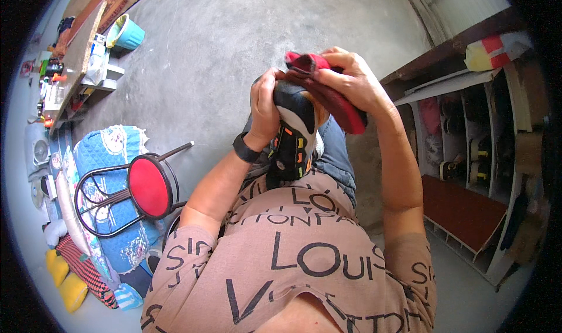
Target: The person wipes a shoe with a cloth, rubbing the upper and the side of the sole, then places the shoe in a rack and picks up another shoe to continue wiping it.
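My left hand [265, 106] grips the side of a sneaker [291, 146], which is held up before my chest over my lap. The sneaker is black with a pale band and small orange, yellow and green accents. My right hand [358, 80] is closed around a folded dark-red cloth [336, 102]. The cloth lies against the upper end and right side of the sneaker, hiding part of it. A black band [246, 148] circles my left wrist.
Left of me stands a metal-framed stool [149, 186] with a red seat, beside a blue quilted cover [107, 146]. Farther off are a light-blue bin [130, 33] and a cluttered table [79, 65]. Shelves [467, 131] holding shoes line the right, with a brown board [463, 212] below.
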A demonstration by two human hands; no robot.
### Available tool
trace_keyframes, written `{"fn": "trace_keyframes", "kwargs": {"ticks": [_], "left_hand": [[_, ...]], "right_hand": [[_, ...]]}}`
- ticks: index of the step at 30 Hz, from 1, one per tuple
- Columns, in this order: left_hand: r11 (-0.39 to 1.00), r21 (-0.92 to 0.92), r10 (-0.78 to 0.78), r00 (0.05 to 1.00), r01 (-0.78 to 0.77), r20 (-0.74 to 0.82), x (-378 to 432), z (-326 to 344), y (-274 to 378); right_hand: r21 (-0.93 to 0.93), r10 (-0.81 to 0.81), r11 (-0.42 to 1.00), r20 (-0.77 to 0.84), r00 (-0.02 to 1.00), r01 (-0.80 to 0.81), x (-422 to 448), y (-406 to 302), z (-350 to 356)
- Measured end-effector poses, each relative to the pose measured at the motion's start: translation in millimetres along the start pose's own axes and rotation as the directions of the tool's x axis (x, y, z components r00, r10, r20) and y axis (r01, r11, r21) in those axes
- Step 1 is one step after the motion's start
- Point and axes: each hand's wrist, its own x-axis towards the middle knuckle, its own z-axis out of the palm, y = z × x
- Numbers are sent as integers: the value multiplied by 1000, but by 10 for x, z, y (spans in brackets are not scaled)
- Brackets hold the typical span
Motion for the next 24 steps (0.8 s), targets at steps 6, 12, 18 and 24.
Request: {"fn": "trace_keyframes", "kwargs": {"ticks": [6,12,18,24], "left_hand": [[934,-277,-206,973,226,99,-16,93,235],[992,78,98,995,-100,29,64,-134,-114],[906,-294,-359,921,305,-153,118,-239,-644],[678,-608,-597,791,412,-130,96,-304,-659]], "right_hand": [[40,-373,926,-46,927,375,16,-411,-39],[72,-108,991,-30,994,110,-98,357,-18],[95,-174,963,-502,847,254,-177,462,368],[-243,-176,964,-277,945,109,-733,599,919]]}}
